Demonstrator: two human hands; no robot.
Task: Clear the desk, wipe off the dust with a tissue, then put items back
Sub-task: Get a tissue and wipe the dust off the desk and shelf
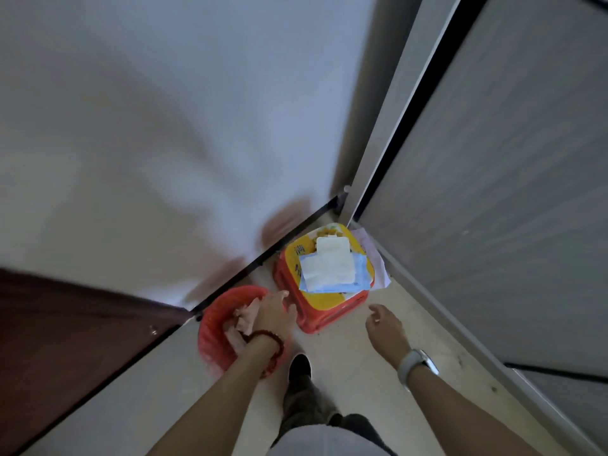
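Head view, looking down: left hand point(273, 311) over red bin point(214, 327), fingers loosely spread above crumpled tissue point(245, 319); right hand point(383, 325) relaxed, holding nothing, above floor point(345, 350). Beyond, tissue pack point(332, 269) atop red-and-yellow stool point(324, 315).

- Left wrist is wearing a dark red beaded bracelet point(268, 337).
- Right wrist is wearing a watch point(418, 363) with a pale grey band.
- Both forearms are showing bare.
- Legs are wearing dark olive trousers point(307, 403).
- A foot is wearing a black shoe point(300, 365).
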